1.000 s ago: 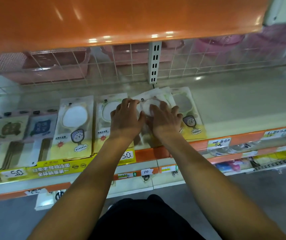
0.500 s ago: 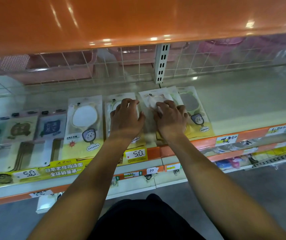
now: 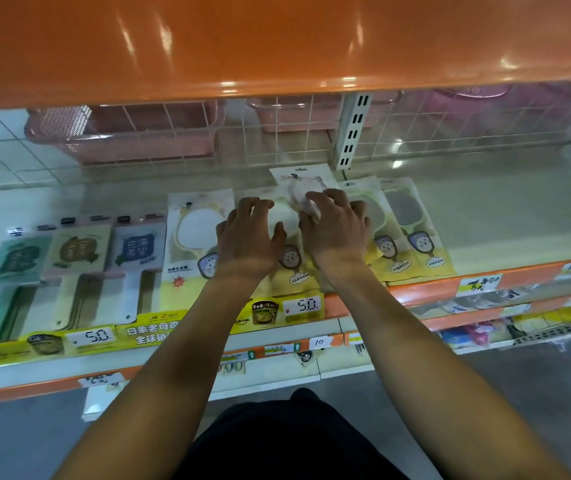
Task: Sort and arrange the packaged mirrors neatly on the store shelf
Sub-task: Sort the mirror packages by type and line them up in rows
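Store shelf (image 3: pixel 485 216), cream deck under an orange upper shelf (image 3: pixel 277 39): both hands are working on the row of packaged mirrors at mid-shelf.

Largest first, pink baskets (image 3: pixel 121 133) are showing behind the wire grid, at least two. Yellow-carded mirror packs are lying flat in a row, five countable: one far left (image 3: pixel 196 244), one under the hands (image 3: pixel 291 268), two right (image 3: pixel 412 230), plus a skewed top pack (image 3: pixel 298 183) jutting rearward. Comb-type packs (image 3: pixel 76 258) at left: three. Left hand (image 3: pixel 246 244) is pressing, fingers spread; right hand (image 3: pixel 336 233) is curling over the skewed pack, apparently gripping it. Risk, judged: glossy sleeves are overlapping, so pushing could be fanning neighbours out of line or sliding one off the front lip.
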Action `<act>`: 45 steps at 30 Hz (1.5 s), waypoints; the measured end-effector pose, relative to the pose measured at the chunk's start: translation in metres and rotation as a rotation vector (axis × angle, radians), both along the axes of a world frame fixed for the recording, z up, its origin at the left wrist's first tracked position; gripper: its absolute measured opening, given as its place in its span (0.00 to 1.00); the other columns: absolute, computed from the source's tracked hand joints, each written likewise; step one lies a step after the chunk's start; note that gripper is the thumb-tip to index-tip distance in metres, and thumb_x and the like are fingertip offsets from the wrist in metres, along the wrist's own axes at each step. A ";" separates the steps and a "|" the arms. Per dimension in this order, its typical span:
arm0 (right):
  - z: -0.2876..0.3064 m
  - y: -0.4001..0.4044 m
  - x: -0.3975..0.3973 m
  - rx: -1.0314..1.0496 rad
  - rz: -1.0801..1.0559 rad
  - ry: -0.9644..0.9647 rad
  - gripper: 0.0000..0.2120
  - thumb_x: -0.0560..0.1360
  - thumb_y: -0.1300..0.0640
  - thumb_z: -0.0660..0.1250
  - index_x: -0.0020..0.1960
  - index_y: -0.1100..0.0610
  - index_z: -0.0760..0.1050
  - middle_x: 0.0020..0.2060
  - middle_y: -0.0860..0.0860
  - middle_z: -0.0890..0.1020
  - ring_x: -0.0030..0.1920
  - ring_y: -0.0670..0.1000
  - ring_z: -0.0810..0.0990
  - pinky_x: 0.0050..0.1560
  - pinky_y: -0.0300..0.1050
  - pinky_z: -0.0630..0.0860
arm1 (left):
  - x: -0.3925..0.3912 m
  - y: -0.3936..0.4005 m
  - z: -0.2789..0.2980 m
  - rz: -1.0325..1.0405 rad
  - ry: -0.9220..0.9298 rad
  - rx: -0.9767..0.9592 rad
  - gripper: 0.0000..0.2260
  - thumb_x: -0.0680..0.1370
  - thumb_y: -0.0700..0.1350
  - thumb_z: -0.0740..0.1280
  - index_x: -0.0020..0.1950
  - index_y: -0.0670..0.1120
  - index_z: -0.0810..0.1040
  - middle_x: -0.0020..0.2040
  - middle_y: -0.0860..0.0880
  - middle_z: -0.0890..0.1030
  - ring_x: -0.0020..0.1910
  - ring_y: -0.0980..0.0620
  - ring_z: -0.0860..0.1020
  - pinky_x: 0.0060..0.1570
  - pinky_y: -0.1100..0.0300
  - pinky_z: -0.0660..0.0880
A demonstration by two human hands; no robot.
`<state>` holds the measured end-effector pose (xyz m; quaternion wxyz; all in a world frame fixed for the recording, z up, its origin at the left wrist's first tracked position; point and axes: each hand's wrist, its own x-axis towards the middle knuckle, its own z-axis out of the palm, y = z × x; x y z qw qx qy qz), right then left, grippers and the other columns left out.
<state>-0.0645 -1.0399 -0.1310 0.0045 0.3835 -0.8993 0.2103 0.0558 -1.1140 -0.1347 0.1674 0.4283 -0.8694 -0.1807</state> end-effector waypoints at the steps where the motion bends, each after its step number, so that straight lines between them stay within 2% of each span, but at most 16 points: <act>1: 0.000 -0.003 0.003 -0.001 0.005 -0.002 0.15 0.77 0.44 0.63 0.63 0.42 0.73 0.66 0.44 0.73 0.60 0.58 0.68 0.54 0.52 0.66 | 0.004 -0.002 0.000 0.005 -0.004 -0.003 0.19 0.79 0.51 0.62 0.69 0.48 0.70 0.68 0.48 0.69 0.64 0.44 0.71 0.59 0.49 0.66; 11: -0.010 -0.024 0.037 0.094 0.036 -0.022 0.17 0.78 0.42 0.62 0.65 0.41 0.72 0.69 0.45 0.70 0.64 0.60 0.67 0.58 0.53 0.65 | 0.040 -0.022 -0.003 0.063 -0.027 -0.006 0.19 0.78 0.52 0.62 0.68 0.48 0.70 0.68 0.47 0.70 0.65 0.43 0.71 0.60 0.47 0.67; 18: -0.016 -0.028 0.052 0.200 0.047 -0.037 0.16 0.78 0.42 0.60 0.65 0.42 0.71 0.71 0.48 0.66 0.65 0.61 0.64 0.58 0.53 0.64 | 0.058 -0.031 -0.011 0.084 -0.026 -0.015 0.19 0.78 0.52 0.63 0.67 0.48 0.71 0.67 0.47 0.71 0.65 0.44 0.71 0.59 0.47 0.69; 23: -0.019 -0.030 0.055 0.245 0.045 -0.030 0.20 0.77 0.40 0.60 0.67 0.42 0.69 0.71 0.49 0.65 0.66 0.63 0.63 0.59 0.55 0.64 | 0.061 -0.032 -0.013 0.089 -0.026 -0.001 0.19 0.78 0.51 0.62 0.67 0.48 0.71 0.67 0.47 0.71 0.64 0.44 0.72 0.59 0.48 0.69; 27: -0.026 -0.028 0.058 0.235 0.051 -0.034 0.19 0.77 0.38 0.58 0.65 0.42 0.69 0.71 0.49 0.64 0.68 0.64 0.61 0.61 0.58 0.62 | 0.062 -0.034 -0.012 0.089 -0.033 -0.004 0.19 0.78 0.51 0.62 0.67 0.49 0.70 0.67 0.47 0.71 0.64 0.44 0.71 0.59 0.48 0.68; 32: -0.030 -0.027 0.062 0.238 0.070 -0.092 0.25 0.77 0.35 0.55 0.71 0.41 0.62 0.76 0.49 0.57 0.74 0.65 0.54 0.67 0.61 0.60 | 0.064 -0.033 -0.011 0.086 -0.028 0.006 0.19 0.78 0.51 0.62 0.68 0.49 0.70 0.67 0.47 0.70 0.65 0.44 0.71 0.60 0.48 0.68; 45: -0.034 -0.028 0.073 0.209 0.074 -0.077 0.24 0.77 0.34 0.55 0.71 0.41 0.62 0.76 0.49 0.57 0.73 0.64 0.56 0.68 0.61 0.59 | 0.076 -0.035 -0.008 0.090 -0.042 0.016 0.19 0.78 0.51 0.62 0.68 0.49 0.69 0.68 0.47 0.69 0.64 0.45 0.71 0.60 0.48 0.68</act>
